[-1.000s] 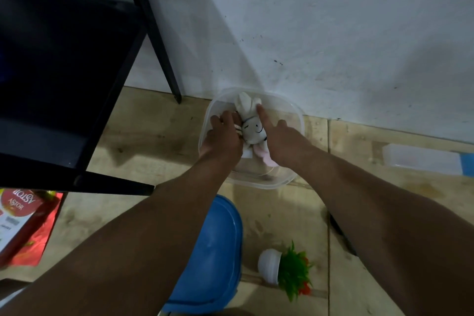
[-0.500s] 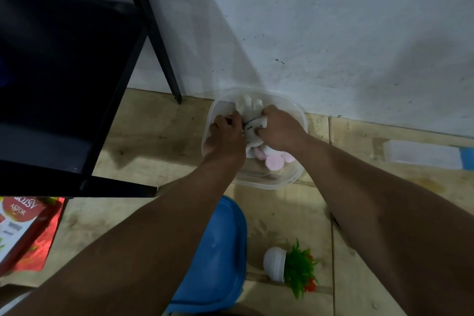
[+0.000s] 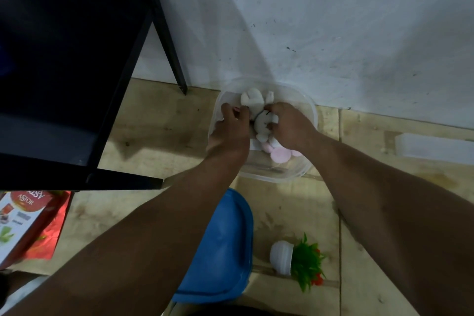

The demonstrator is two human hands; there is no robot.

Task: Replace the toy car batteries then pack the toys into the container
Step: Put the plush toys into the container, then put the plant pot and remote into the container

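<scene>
Container (image 3: 306, 167): we see it clear and colourless.
Plush toy (image 3: 261, 123): we see off-white, with pale pink parts toward the lid.
Lid (image 3: 223, 251): we see plain blue.
Plant pot (image 3: 280, 255): we see white, with green leaves and red-orange specks.
Box (image 3: 18, 223): we see white and red, printed "ASTOR".
Frame (image 3: 159, 23): we see black.
Wall (image 3: 333, 20): we see white with dark specks.

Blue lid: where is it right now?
Head view: the blue lid lies on the floor at bottom centre, just nearer the person than the clear container, with the potted plant to its right.
</scene>
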